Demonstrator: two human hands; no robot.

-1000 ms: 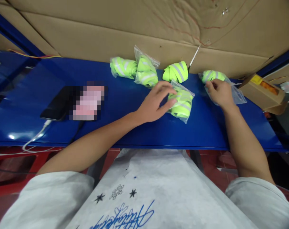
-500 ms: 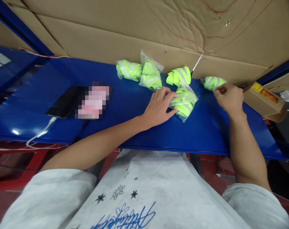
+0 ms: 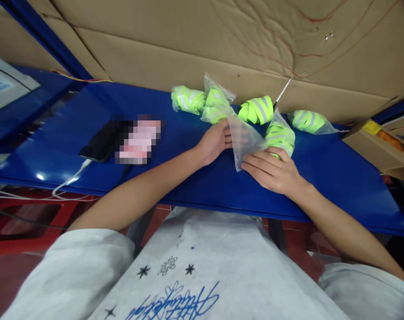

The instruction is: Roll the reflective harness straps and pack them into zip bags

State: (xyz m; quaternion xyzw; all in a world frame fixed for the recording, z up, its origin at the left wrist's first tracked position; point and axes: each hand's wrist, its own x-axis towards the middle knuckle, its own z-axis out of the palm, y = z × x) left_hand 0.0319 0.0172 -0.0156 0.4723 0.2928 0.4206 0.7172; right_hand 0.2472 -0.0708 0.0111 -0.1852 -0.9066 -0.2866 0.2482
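A clear plastic bag (image 3: 244, 138) with a rolled fluorescent yellow reflective strap (image 3: 279, 135) in its right end lies in front of me. My right hand (image 3: 277, 171) is closed over the bag's near side, fingertips on the loose flap. Behind that flap is my left hand (image 3: 217, 140), its fingers stretched out and partly seen through the film. Farther back sits an unbagged strap roll (image 3: 256, 110). Two bagged rolls, one on the left (image 3: 188, 100) and one upright beside it (image 3: 217, 104), stand past my left hand. Another bagged roll (image 3: 309, 121) lies to the right.
A phone with a blurred screen (image 3: 140, 142) and a black device (image 3: 100, 140) with a white cable lie left on the blue table (image 3: 188, 186). An opened cardboard box (image 3: 377, 146) stands at right. Cardboard (image 3: 175, 44) walls the back; a thin pointed tool (image 3: 282, 93) leans there.
My right hand has left the far-right bagged roll and moved left onto the nearer bag. That bag's loose end is now spread leftward over my left hand. The view has shifted slightly.
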